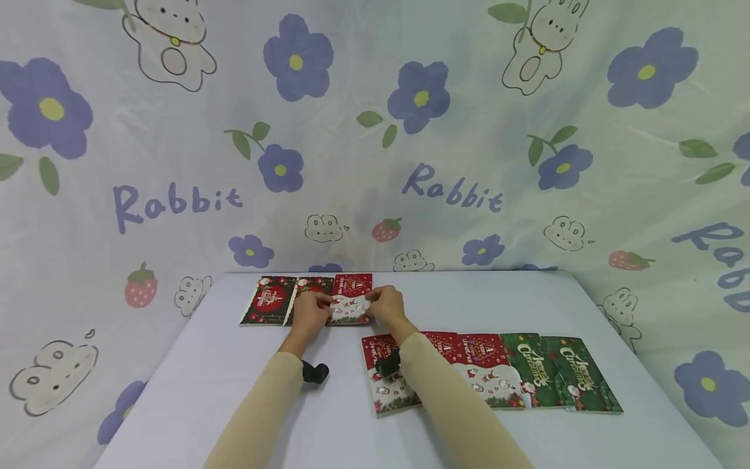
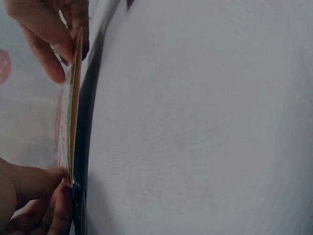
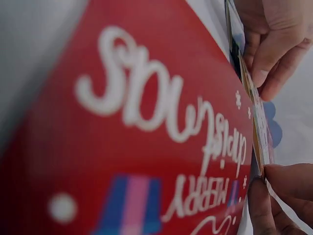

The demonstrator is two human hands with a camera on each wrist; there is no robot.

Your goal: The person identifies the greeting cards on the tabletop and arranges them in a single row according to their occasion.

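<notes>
Between my two hands is a red-and-white Christmas card (image 1: pixel 350 301), standing at the right end of the back row. My left hand (image 1: pixel 310 316) pinches its left edge, and my right hand (image 1: pixel 389 307) pinches the right edge. In the left wrist view the card (image 2: pixel 73 107) appears edge-on, thumbs on the printed face and fingers behind. Left of it lie two dark cards with red centres; the outer card (image 1: pixel 268 301) shows fully, while the inner card (image 1: pixel 313 284) is partly hidden by my left hand and the held card.
Nearer me on the right is an overlapping row: red-and-white cards (image 1: pixel 489 374), then a green card (image 1: pixel 532 371) and another green card (image 1: pixel 580 374). My right forearm crosses above this row. A patterned cloth (image 1: pixel 351 195) hangs behind the white table (image 1: pixel 234 391).
</notes>
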